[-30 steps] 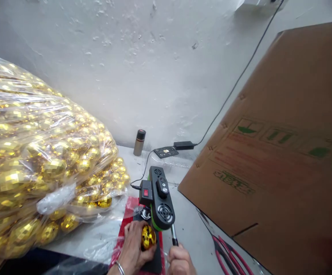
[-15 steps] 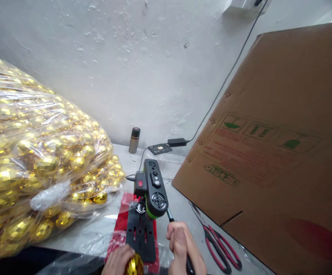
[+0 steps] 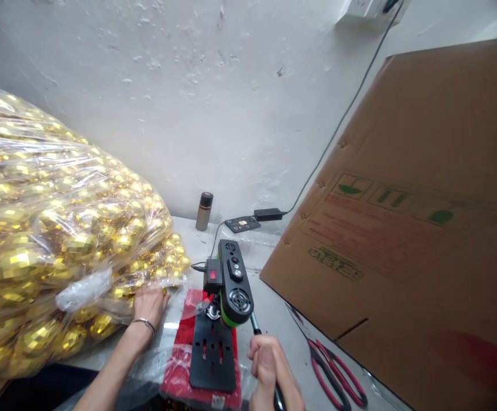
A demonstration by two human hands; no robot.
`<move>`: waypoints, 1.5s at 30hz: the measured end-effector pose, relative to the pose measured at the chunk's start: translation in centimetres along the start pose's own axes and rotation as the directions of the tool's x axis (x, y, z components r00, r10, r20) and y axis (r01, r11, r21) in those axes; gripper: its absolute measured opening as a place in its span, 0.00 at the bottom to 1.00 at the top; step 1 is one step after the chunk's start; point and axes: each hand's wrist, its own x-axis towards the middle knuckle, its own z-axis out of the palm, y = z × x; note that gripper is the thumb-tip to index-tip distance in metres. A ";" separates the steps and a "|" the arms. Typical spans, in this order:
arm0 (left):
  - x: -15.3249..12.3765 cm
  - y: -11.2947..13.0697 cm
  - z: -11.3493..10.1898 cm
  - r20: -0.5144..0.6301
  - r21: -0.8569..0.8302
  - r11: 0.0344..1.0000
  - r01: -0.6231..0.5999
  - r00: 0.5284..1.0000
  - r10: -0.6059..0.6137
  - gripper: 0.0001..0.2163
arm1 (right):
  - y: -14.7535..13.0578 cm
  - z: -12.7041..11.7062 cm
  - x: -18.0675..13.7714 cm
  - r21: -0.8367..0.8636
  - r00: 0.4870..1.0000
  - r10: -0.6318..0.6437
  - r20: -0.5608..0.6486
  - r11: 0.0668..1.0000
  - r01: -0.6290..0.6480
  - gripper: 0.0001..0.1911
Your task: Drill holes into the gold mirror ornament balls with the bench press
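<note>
My left hand (image 3: pixel 149 305) reaches to the lower right side of a large clear plastic bag (image 3: pixel 83 290) of shiny gold faceted balls (image 3: pixel 79 245). Its fingers are hidden among the plastic and balls. My right hand (image 3: pixel 272 371) is closed around the black-gripped lever (image 3: pixel 279 398) of a small black and green bench press machine (image 3: pixel 239 299). The machine's slotted black base plate (image 3: pixel 214 365) lies on a red sheet (image 3: pixel 180 342), with nothing on the plate.
Red-and-black handled scissors (image 3: pixel 338 377) lie right of the machine. A big cardboard box (image 3: pixel 385 228) leans at the right. Against the wall stand a dark-capped bottle (image 3: pixel 204 211), a black patterned pad (image 3: pixel 243 224) and a power adapter (image 3: pixel 268 214) with its cable.
My left hand has left the gold ball at the front edge and moved forward and left to the bag. My right hand stays on the lever.
</note>
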 end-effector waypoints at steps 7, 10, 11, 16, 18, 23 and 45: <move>-0.5 -0.9 0.4 0.000 -0.182 0.982 -0.057 0.998 0.058 0.07 | 0.4 0.0 0.1 0.066 0.993 -0.119 0.017 0.991 0.118 0.18; -1.2 -1.2 -0.5 -0.004 -0.316 0.948 -0.043 0.999 0.044 0.14 | 0.5 0.0 0.1 0.065 0.993 -0.119 0.014 0.991 0.118 0.18; -1.8 -1.1 -0.7 0.002 -0.398 0.917 -0.026 1.000 0.029 0.17 | 0.5 0.0 0.2 0.065 0.993 -0.117 0.013 0.991 0.116 0.18; -6.6 0.9 -0.7 0.372 -0.888 0.273 0.371 0.927 -0.050 0.31 | 0.8 -0.7 1.6 0.035 0.981 -0.167 0.103 0.986 0.164 0.19; -8.0 2.0 -0.1 0.541 -0.841 0.006 0.541 0.841 -0.013 0.31 | 0.8 -1.0 2.4 0.020 0.967 -0.193 0.167 0.981 0.192 0.18; -9.0 4.1 2.0 0.650 -0.751 -0.138 0.645 0.760 0.017 0.25 | 0.5 -1.3 3.4 -0.009 0.952 -0.215 0.216 0.975 0.222 0.18; -9.6 7.2 5.3 0.167 -0.536 0.822 -0.191 0.931 0.325 0.19 | -0.4 -0.8 1.6 0.019 0.988 -0.086 0.130 0.996 0.084 0.17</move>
